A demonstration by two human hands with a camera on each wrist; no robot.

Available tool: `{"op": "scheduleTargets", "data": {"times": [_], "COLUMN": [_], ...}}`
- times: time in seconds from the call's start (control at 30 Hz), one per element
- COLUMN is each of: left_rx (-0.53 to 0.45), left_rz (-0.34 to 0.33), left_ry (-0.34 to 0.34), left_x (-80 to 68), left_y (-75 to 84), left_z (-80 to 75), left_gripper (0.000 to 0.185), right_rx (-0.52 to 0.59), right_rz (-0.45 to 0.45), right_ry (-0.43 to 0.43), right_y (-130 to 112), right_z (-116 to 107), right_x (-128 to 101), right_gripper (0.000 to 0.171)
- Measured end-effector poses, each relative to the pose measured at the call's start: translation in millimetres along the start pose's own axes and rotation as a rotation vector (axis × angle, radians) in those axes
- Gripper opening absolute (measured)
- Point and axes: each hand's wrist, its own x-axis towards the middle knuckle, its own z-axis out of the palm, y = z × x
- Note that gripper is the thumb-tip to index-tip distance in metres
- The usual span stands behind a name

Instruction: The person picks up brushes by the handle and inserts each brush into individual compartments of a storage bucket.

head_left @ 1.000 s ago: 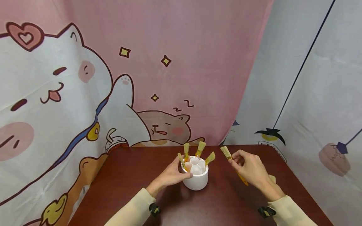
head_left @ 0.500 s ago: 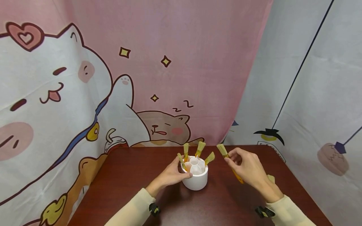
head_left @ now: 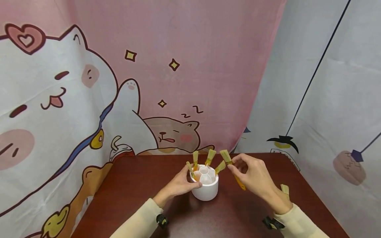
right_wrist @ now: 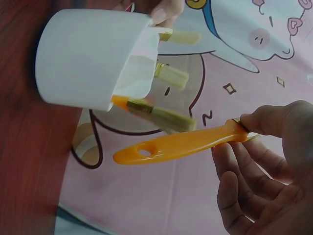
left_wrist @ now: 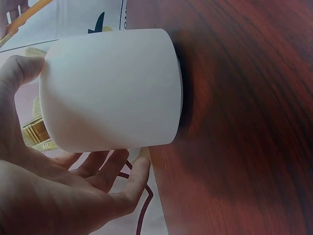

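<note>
On the dark table (head_left: 134, 185) before the cartoon curtain (head_left: 89, 82), my left hand (head_left: 178, 185) grips the cup (head_left: 205, 190) near the far edge while my right hand (head_left: 253, 175) pinches a brush (head_left: 232, 168) beside it, which could knock the standing brushes (head_left: 208, 158).

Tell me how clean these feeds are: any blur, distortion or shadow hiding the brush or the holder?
Head view: sharp, with wide-angle bending at the edges; the brush in the right hand and the white holder show small. Left wrist view: the holder fills the frame and casts a dark shadow on the table; the near left hand is soft. Right wrist view: the orange handle is crisp, the fingers slightly soft.
</note>
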Motion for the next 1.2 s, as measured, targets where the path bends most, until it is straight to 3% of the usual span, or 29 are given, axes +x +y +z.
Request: {"op": "scheduleTargets", "data": {"times": [0.37,1.2], "left_rx": [0.005,-0.022], "left_rz": [0.0,-0.024], "left_ry": [-0.007,-0.035], "left_x": [0.1,2.9], "left_y": [0.0,-3.8], "left_z": [0.6,-1.5], "left_gripper": [0.102,0.102], "right_rx": [0.048,0.108], "right_rz": [-0.079,-0.249], "right_ry": [0.018,0.028], "right_y": [-16,-41], "right_z": [12,39], "right_x": [5,22], "right_gripper": [0.025,0.024]}}
